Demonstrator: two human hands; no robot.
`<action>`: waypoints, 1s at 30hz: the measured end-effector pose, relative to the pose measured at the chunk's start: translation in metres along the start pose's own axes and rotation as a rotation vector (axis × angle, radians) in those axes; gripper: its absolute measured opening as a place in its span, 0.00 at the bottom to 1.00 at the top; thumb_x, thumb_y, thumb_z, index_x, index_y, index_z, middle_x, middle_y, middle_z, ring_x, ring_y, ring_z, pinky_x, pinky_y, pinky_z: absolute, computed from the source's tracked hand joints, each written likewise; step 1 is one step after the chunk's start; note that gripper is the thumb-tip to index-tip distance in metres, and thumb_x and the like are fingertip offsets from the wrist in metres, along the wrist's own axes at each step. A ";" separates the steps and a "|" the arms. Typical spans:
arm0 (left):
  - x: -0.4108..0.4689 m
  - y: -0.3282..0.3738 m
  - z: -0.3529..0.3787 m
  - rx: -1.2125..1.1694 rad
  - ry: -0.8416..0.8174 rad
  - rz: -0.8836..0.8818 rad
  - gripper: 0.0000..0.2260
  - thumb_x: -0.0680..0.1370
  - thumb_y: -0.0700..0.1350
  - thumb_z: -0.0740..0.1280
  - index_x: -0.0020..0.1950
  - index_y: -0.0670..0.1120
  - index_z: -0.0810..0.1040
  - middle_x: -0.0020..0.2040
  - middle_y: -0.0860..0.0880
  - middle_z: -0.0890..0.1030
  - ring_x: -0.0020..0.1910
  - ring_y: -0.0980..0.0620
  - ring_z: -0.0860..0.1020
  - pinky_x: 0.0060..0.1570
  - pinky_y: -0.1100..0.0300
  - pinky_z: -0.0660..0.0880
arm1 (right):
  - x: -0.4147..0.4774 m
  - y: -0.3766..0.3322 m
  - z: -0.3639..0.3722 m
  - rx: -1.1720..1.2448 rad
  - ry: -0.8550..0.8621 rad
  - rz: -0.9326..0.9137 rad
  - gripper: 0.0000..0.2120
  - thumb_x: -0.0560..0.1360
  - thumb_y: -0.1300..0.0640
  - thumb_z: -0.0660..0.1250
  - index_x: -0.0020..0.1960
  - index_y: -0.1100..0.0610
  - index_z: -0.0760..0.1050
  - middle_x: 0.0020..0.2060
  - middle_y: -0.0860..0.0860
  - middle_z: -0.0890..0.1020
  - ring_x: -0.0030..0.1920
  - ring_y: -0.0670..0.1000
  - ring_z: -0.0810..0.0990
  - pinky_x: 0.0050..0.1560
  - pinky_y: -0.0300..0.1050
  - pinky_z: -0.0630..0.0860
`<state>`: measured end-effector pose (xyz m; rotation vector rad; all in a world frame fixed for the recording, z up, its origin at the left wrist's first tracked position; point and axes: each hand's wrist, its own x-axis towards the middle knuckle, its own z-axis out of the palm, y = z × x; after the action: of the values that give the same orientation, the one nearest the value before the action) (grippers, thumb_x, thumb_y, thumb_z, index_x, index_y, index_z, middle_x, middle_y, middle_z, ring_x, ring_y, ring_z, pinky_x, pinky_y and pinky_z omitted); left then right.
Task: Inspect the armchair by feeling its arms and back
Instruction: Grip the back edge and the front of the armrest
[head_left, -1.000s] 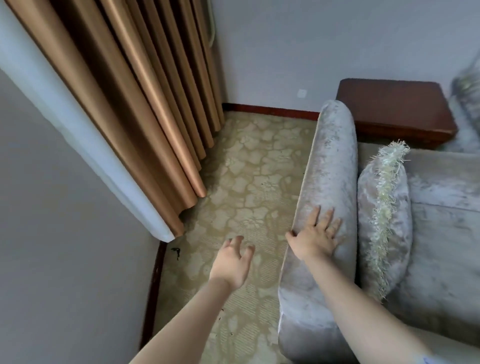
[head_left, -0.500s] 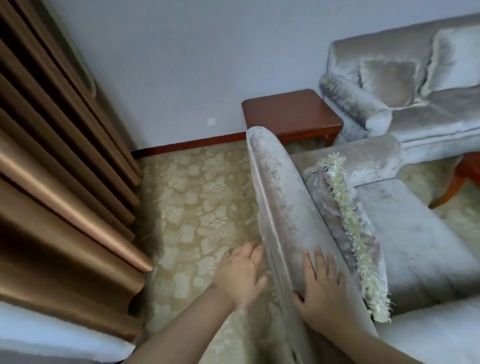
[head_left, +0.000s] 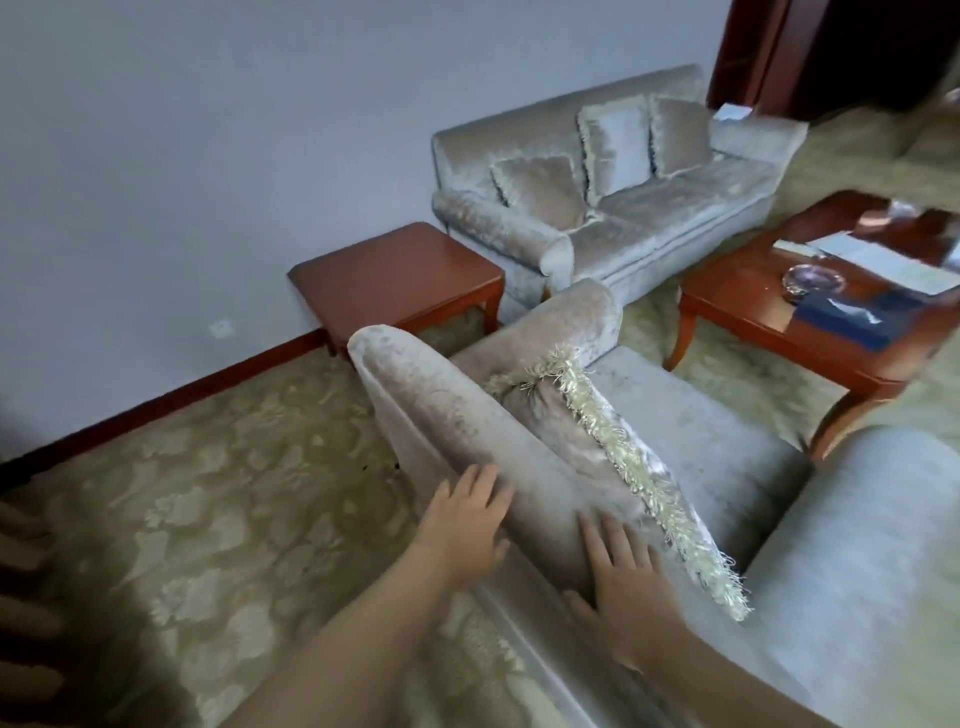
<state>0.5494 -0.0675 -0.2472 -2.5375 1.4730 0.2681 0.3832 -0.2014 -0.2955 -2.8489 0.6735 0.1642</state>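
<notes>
— Where's the armchair (head_left: 691, 431)?
— Right in front of the person, on the patterned carpet (head_left: 234, 493), with a wooden side table (head_left: 395, 270) just beyond its far arm (head_left: 566, 317). It's a big upholstered piece. I'd judge it heavy, not something 1 push would shift.
— And the covering?
— It looks like crushed velvet over padding, so soft under a palm and probably a stiff frame beneath. The back (head_left: 431, 395) has a rounded top, the natural place to press. A fringed cushion (head_left: 587, 415) leans against its front.
— The 2 hands?
— Both lie flat on the back, gripping nothing. The left hand (head_left: 467, 525) lies on the rear face with its fingers (head_left: 485, 480) straight. The right hand (head_left: 623, 582) rests on top just beside the cushion, fingers spread. Neither is on an arm.
</notes>
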 end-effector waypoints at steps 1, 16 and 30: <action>0.008 -0.009 0.002 0.031 0.005 0.060 0.31 0.79 0.53 0.58 0.77 0.48 0.50 0.78 0.44 0.45 0.76 0.43 0.48 0.71 0.44 0.52 | 0.016 -0.011 0.002 0.013 0.025 0.069 0.41 0.74 0.34 0.52 0.78 0.50 0.38 0.77 0.54 0.46 0.76 0.58 0.47 0.73 0.57 0.49; 0.131 -0.178 0.011 0.058 -0.037 0.280 0.33 0.79 0.63 0.51 0.78 0.54 0.39 0.78 0.49 0.37 0.77 0.46 0.41 0.73 0.44 0.42 | 0.079 -0.074 -0.005 0.065 0.123 0.435 0.34 0.73 0.33 0.49 0.73 0.49 0.65 0.68 0.50 0.73 0.67 0.55 0.71 0.66 0.51 0.66; 0.265 -0.343 0.004 -0.271 0.250 0.011 0.28 0.77 0.63 0.57 0.70 0.47 0.70 0.73 0.46 0.66 0.71 0.47 0.65 0.70 0.51 0.57 | 0.258 -0.088 -0.052 0.146 -0.117 0.443 0.17 0.78 0.38 0.53 0.60 0.44 0.73 0.57 0.44 0.77 0.57 0.47 0.77 0.51 0.41 0.71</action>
<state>0.9778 -0.1213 -0.2919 -2.8670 1.6381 0.1664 0.6554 -0.2466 -0.2698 -2.4902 1.2248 0.3299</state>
